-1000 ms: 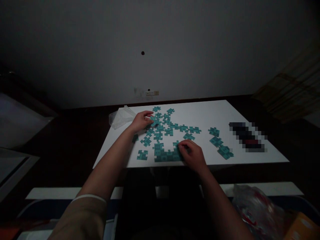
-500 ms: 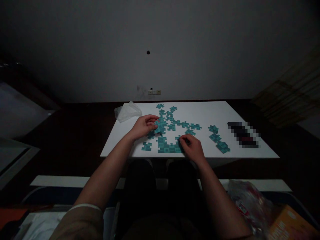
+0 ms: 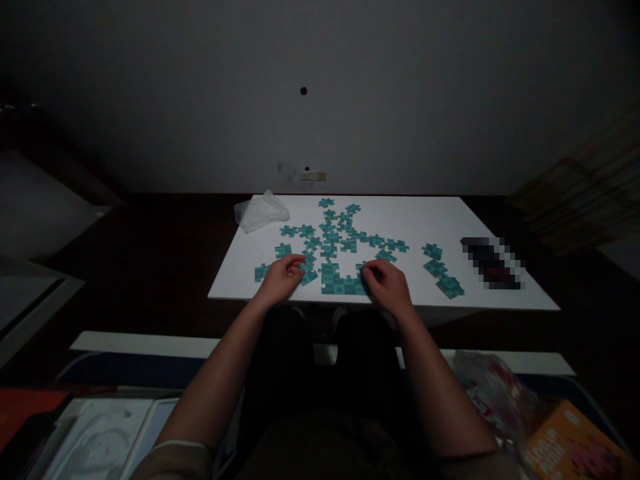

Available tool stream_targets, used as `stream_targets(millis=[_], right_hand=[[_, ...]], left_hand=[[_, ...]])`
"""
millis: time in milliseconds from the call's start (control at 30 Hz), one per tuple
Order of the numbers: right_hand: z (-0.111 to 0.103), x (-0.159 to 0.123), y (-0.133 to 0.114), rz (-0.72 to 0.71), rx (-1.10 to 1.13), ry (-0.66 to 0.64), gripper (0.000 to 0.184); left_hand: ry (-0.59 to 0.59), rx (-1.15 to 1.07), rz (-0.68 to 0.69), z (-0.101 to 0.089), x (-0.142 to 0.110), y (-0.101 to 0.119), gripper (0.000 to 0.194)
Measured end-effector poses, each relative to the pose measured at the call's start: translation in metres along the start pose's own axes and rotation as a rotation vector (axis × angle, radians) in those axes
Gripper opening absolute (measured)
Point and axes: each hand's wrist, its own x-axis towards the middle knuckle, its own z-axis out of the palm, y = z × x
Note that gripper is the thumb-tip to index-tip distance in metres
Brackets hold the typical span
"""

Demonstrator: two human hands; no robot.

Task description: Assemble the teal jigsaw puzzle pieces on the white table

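Observation:
Teal jigsaw puzzle pieces [image 3: 330, 237] lie scattered over the white table [image 3: 425, 220]. Near the front edge, several are joined into a U-shaped section [image 3: 336, 284]. To its left, my left hand [image 3: 283, 277] is curled, with thumb and index finger closed at a puzzle piece [image 3: 309, 276] that they partly cover. My right hand [image 3: 387, 287] pinches at the top of the section's right arm, and its fingertips hide most of the puzzle piece there. Loose pieces also lie beside my left hand, one of them partly behind it [image 3: 261, 273].
A clear plastic bag [image 3: 263, 212] lies at the table's back left. Three pieces [image 3: 434, 267] sit off to the right, near a pixelated dark object [image 3: 490, 263]. Closer to me are an orange box [image 3: 575, 443], a crumpled plastic wrapper [image 3: 493, 393] and an open white box [image 3: 100, 433].
My left hand has moved back toward me and slightly left, away from the central cluster, uncovering pieces there. My right hand stays at the joined section. The whole view has shifted slightly.

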Motion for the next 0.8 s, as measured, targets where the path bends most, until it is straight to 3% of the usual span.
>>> stream_targets(millis=[133,267,500,800], right_hand=[[0.000,0.000,-0.002,-0.005,-0.008,0.001,0.018],[-0.001,0.000,-0.004,-0.008,0.010,0.002,0.017],[0.000,0.000,-0.002,-0.016,0.005,0.005,0.020],[-0.002,0.000,-0.007,0.003,0.020,0.001,0.018]], left_hand=[[0.051,-0.035,-0.023,-0.005,-0.006,0.003,0.050],[0.147,-0.253,-0.097,0.001,-0.015,0.007,0.062],[0.209,-0.643,-0.182,0.021,-0.024,0.016,0.042],[0.199,-0.674,-0.204,0.037,-0.030,0.020,0.045]])
